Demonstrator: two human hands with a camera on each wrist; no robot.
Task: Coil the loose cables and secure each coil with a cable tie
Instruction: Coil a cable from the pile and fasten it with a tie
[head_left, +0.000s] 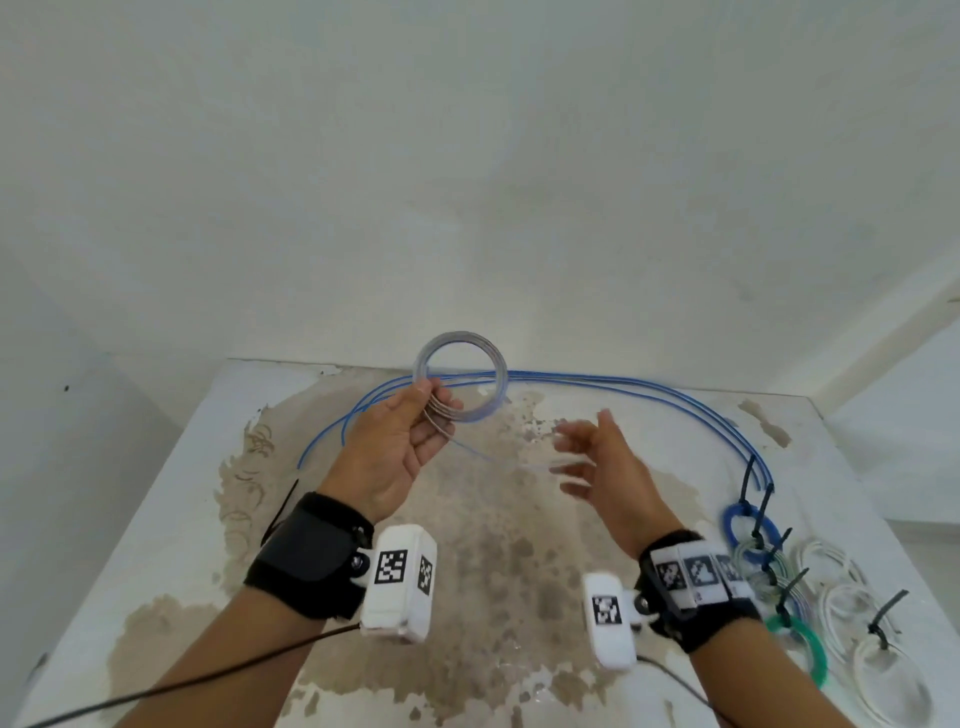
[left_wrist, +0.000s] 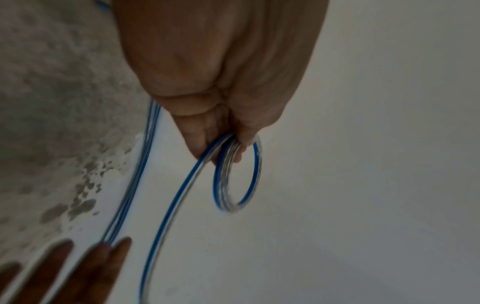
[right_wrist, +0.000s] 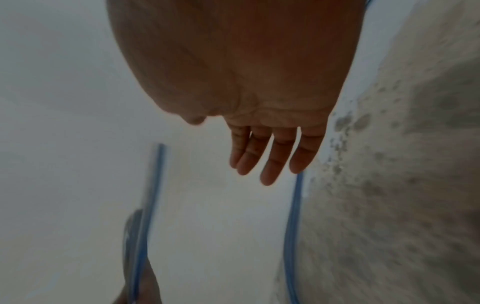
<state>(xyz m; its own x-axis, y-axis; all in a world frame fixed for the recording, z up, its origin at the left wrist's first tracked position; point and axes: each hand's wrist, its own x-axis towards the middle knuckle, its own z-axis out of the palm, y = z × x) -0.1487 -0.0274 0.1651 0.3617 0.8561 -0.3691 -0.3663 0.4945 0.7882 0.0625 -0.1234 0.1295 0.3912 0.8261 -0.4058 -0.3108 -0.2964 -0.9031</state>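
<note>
coil (head_left: 461, 379) pinched in left hand (head_left: 396, 447); right hand (head_left: 602, 467) released, blurred, maybe brushing its tail.

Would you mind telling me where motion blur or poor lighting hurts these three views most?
Head view: evenly lit, the left hand and its coil fairly sharp, but the right hand smears at the fingers. Left wrist view: dim, coil readable, the fingers at the bottom streaked. Right wrist view: darkest and softest, palm in shadow, the blue cables blurred along their length.
</note>
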